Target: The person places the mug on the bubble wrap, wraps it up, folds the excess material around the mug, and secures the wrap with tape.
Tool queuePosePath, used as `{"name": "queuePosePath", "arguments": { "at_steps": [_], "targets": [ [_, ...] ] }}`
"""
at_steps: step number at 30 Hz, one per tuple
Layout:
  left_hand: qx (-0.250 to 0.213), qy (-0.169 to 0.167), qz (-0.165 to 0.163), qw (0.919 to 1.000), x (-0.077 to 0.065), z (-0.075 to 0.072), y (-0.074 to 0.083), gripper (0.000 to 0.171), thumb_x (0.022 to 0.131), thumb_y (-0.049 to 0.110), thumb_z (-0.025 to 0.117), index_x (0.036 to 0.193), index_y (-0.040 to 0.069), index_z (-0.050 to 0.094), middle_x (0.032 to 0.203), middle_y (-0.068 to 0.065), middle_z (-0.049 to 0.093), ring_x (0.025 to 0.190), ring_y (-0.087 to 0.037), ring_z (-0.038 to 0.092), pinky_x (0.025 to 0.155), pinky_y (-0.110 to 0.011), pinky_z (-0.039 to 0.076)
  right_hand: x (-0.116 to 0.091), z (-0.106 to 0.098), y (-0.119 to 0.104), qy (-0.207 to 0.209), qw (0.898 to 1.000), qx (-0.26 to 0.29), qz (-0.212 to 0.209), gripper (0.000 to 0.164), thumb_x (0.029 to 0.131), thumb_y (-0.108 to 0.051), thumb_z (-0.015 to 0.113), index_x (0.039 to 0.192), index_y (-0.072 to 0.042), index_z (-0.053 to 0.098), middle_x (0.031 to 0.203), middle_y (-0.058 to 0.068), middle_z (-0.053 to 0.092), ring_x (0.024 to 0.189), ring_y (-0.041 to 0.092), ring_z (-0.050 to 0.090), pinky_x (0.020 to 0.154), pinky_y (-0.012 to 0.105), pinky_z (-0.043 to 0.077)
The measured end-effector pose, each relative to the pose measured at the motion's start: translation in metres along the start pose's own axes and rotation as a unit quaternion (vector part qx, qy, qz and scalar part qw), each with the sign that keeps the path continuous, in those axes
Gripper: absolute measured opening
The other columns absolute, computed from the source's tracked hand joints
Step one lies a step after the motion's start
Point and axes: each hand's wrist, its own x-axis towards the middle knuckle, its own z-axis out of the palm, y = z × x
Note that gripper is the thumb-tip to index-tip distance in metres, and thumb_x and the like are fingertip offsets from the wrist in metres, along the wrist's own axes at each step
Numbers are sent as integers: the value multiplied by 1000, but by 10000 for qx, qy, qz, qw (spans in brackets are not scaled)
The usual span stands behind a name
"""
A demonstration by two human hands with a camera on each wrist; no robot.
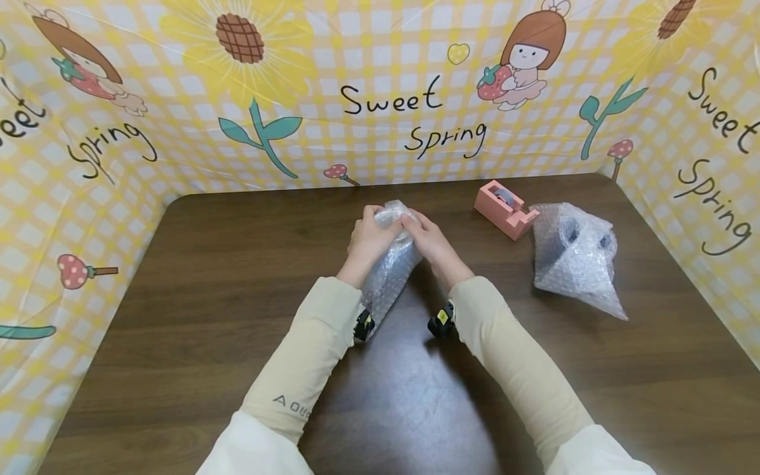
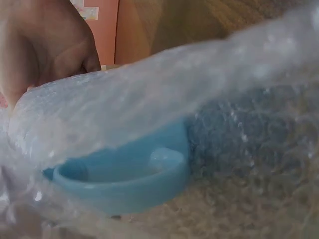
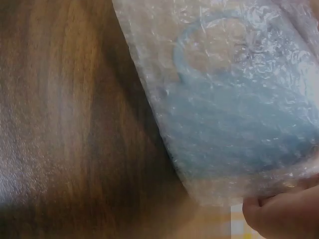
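A clear bubble-wrap sleeve [image 1: 388,280] slants across the middle of the table. Inside it is a light blue mug [image 2: 129,194], its rim showing through a gap in the left wrist view. Through the wrap in the right wrist view, the mug's body [image 3: 234,124] and round handle appear. My left hand [image 1: 373,236] grips the sleeve's far end from the left. From the right, my right hand [image 1: 432,244] pinches the same end, the thumbs close together over the gathered wrap.
To the right stands a pink tape dispenser [image 1: 505,210] with a roll in it. Close beside it lies another bubble-wrapped bundle [image 1: 578,264] with round shapes inside. A printed yellow-check cloth [image 1: 392,53] walls the dark wooden table [image 1: 237,316] at the back and sides.
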Motion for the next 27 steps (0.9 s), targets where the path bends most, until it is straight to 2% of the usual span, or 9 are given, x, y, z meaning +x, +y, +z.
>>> {"name": "queuePosePath", "arguments": {
  "at_steps": [5,8,12,14,17,21,23,25,27],
  "targets": [
    [494,-621,13,9968,0,-13,1,62,97,48,42,148,17,23,146,-26,34,134,-43,36,107,-57,33,0,3,1,7,9999,45,-140,57,101,-44,38,150,-15,30,157,8,28,146,26,24,119,44,20],
    [757,-1145,-145,9904,-3,-25,2,69,99,50,31,153,13,9,154,-27,22,141,-45,23,113,-57,25,1,4,2,-19,9999,-1,-157,57,102,-43,38,150,-15,30,157,9,28,146,26,24,119,44,20],
    [993,-1776,-247,9788,-12,-42,-1,78,100,53,23,152,0,-4,158,-26,8,147,-39,13,119,-49,17,1,6,3,10,9998,-78,-166,57,102,-42,39,150,-15,29,157,9,28,145,25,25,119,43,21],
    [1000,-2137,-199,9716,-20,-51,-5,78,101,50,23,150,-6,-1,158,-26,8,146,-38,15,119,-48,20,1,5,4,66,9998,-120,-158,57,101,-43,39,150,-16,30,157,9,29,145,25,25,119,43,21],
    [1379,-2461,27,9594,-33,-62,-13,74,102,44,23,147,-14,12,155,-30,15,144,-41,20,117,-48,23,2,4,4,133,9997,-150,-139,57,101,-43,40,150,-16,30,157,8,29,145,25,25,119,42,21],
    [1994,-2448,189,9487,-50,-69,-30,69,103,40,24,142,-18,24,149,-35,27,139,-45,30,114,-49,30,0,3,4,148,9996,-169,-154,57,101,-42,39,151,-16,29,157,8,28,146,24,23,120,41,19],
    [2131,-2461,116,9455,-58,-70,-40,69,104,40,24,141,-18,26,147,-36,30,133,-45,40,109,-48,37,-1,4,3,154,9996,-184,-154,57,101,-43,39,151,-16,29,157,8,28,146,25,23,120,42,19],
    [2171,-2527,-2,9429,-64,-70,-50,68,104,41,24,138,-18,33,141,-36,40,111,-40,58,96,-45,48,-1,4,3,173,9995,-212,-150,57,101,-43,39,150,-16,30,157,8,28,146,25,23,120,42,19],
    [2080,-2602,-142,9428,-68,-70,-59,69,104,43,25,136,-16,36,134,-33,47,92,-31,62,81,-40,54,-2,4,2,194,9995,-210,-167,56,101,-42,40,150,-16,30,157,8,29,146,25,24,120,42,20]
  ]
}}
